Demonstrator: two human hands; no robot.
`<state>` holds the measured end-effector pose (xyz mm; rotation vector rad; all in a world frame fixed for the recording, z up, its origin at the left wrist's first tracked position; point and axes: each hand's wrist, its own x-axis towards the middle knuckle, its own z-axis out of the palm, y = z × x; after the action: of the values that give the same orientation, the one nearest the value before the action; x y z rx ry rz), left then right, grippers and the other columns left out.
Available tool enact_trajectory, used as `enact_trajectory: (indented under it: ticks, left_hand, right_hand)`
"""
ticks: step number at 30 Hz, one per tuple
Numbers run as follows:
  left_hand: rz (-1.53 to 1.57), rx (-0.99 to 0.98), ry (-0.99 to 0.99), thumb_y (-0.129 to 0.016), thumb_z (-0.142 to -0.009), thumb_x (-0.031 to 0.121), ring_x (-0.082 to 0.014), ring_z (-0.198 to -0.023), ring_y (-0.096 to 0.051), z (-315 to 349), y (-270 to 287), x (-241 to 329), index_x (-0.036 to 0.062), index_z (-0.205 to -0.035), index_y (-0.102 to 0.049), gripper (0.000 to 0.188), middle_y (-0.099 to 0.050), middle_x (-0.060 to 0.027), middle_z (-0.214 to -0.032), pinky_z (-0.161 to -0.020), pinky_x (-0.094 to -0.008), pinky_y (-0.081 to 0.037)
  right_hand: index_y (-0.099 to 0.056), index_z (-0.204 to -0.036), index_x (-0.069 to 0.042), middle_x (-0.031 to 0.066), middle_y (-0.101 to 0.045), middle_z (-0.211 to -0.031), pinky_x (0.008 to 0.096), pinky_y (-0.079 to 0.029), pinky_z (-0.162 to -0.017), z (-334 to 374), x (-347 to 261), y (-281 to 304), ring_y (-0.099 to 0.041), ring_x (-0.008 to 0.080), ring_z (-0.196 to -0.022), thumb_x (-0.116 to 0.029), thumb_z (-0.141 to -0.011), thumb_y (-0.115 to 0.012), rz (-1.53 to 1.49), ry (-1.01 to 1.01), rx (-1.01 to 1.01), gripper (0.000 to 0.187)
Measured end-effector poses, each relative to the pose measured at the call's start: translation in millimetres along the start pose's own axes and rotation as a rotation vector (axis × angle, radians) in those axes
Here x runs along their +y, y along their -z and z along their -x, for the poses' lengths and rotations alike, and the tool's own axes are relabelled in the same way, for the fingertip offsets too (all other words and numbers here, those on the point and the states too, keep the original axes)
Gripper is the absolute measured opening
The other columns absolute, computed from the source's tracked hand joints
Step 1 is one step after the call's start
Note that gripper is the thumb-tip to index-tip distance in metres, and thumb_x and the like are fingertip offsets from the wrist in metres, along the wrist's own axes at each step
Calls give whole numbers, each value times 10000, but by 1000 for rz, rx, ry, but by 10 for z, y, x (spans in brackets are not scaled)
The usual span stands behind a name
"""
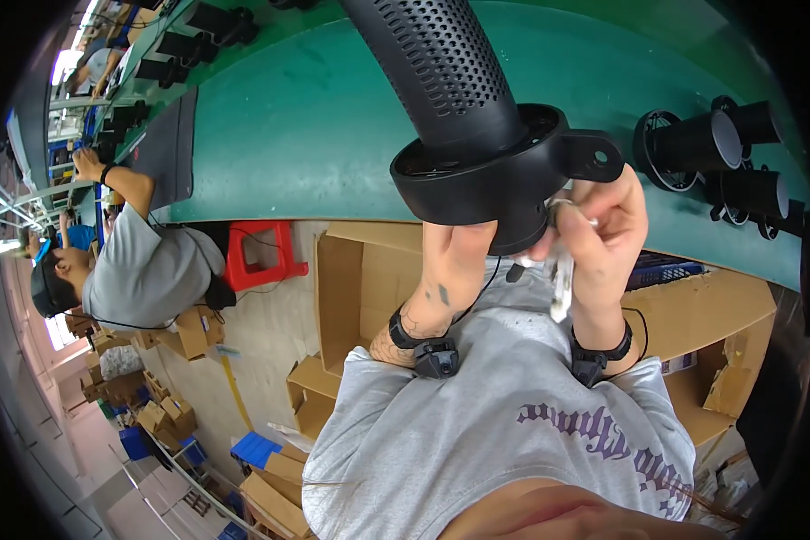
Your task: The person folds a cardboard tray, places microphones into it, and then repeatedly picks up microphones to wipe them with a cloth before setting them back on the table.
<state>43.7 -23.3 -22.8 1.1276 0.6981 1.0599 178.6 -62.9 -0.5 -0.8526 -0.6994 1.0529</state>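
Note:
A black perforated tube [445, 67] rises over the bench, set in a wide round collar [463, 193] with a flat tab [594, 156] that has a hole in it. My left hand [459, 256] grips this housing from below, its fingers partly hidden by the collar. Close beside the collar's lower part, my right hand [607, 229] is closed, thumb and fingers pinching a bundle of thin whitish wires [561, 283]. The bundle's end hangs below my fingers. Where the wires enter the housing is hidden. Each wrist wears a black strap with a small device.
A green bench [288, 135] spans the far side. Several black cylindrical parts [693, 144] lie at its right. Open cardboard boxes [369, 279] stand below the near edge. A red stool [263, 255] and a seated co-worker [157, 270] are at the left, near a dark mat [166, 148].

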Motion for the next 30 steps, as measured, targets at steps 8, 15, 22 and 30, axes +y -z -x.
enact_trajectory:
  ticks: [8,15,22,30]
  left_hand:
    - [27,-24,195,-220,-768,840,-180,-473,-552,-10,-34,239,-94,-1103,-466,1023,-593,-178,-706,-392,-262,-450]
    - [-20,-1,148,-212,-763,842,-179,-458,-540,-15,16,331,-92,-1083,-476,1022,-584,-182,-695,-396,-277,-458]
    - [-257,-186,61,-627,-779,393,-213,-715,-624,-104,480,80,-35,-1158,-493,587,-633,-140,-861,-631,-310,-510]
    - [-380,24,-32,-626,-865,200,-176,-854,-635,-742,1130,-40,-13,-1318,-423,539,-629,-142,-1102,-749,-282,-509]
  right_hand:
    - [-443,-826,-53,21,-450,-621,303,-526,-582,-273,177,21,-524,118,-581,-56,-883,-561,-232,194,193,131]
    - [-578,-1082,-15,53,-626,-892,206,-467,-673,-817,490,-305,-581,73,-773,-116,-869,-608,45,-21,-11,237]
    - [-325,-1380,56,194,-582,-1163,379,-413,-979,-825,-43,-268,-565,270,-1096,-387,-699,-706,-54,-151,-572,897]
    - [-534,-1146,6,72,-633,-1015,292,-462,-844,-1144,-131,166,-604,163,-933,-102,-710,-776,885,211,172,510]
